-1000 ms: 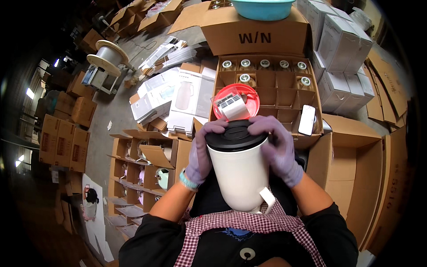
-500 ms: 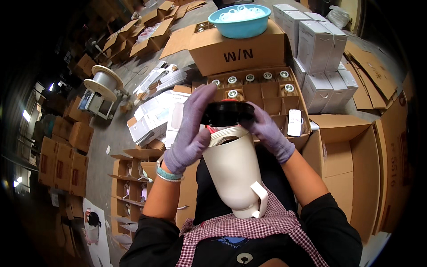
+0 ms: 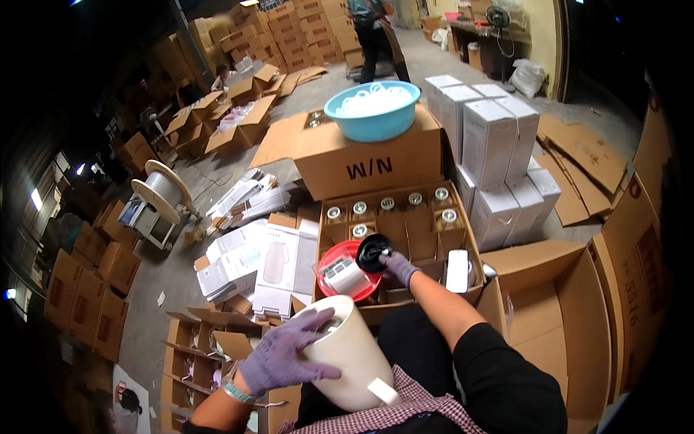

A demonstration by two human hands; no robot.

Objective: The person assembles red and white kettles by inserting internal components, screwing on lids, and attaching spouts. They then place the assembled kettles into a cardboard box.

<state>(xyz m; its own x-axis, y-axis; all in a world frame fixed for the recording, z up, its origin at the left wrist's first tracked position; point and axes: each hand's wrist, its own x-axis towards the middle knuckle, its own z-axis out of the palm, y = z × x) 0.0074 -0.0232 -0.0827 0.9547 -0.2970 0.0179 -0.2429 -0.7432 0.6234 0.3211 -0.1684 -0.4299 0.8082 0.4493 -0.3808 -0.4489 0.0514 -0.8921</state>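
A cream jug (image 3: 354, 362) with a handle leans in my lap, its round mouth uncovered. My left hand (image 3: 289, 354), in a purple-grey knitted glove, grips the jug near its mouth, fingers curved over the rim side. Farther forward, my gloved right hand (image 3: 397, 267) is closed on a black lid (image 3: 372, 253), seen with its inner side up. The lid is over the right part of a red basin (image 3: 321, 269), where white packets of printed labels or leaflets (image 3: 344, 276) lie. Whether the lid touches the basin I cannot tell.
Behind the basin stands a divided carton (image 3: 470, 242) of metal-topped bottles, with a white phone (image 3: 457, 271) on it. A blue basin (image 3: 372, 112) of white rings sits beyond. White boxes (image 3: 499, 137) and an open carton (image 3: 571, 304) are at right. A person (image 3: 376, 36) stands far off.
The black lid has come off above the jug and moved forward in my right hand. My left hand has lowered onto the jug. The view has tilted up, showing the red basin.
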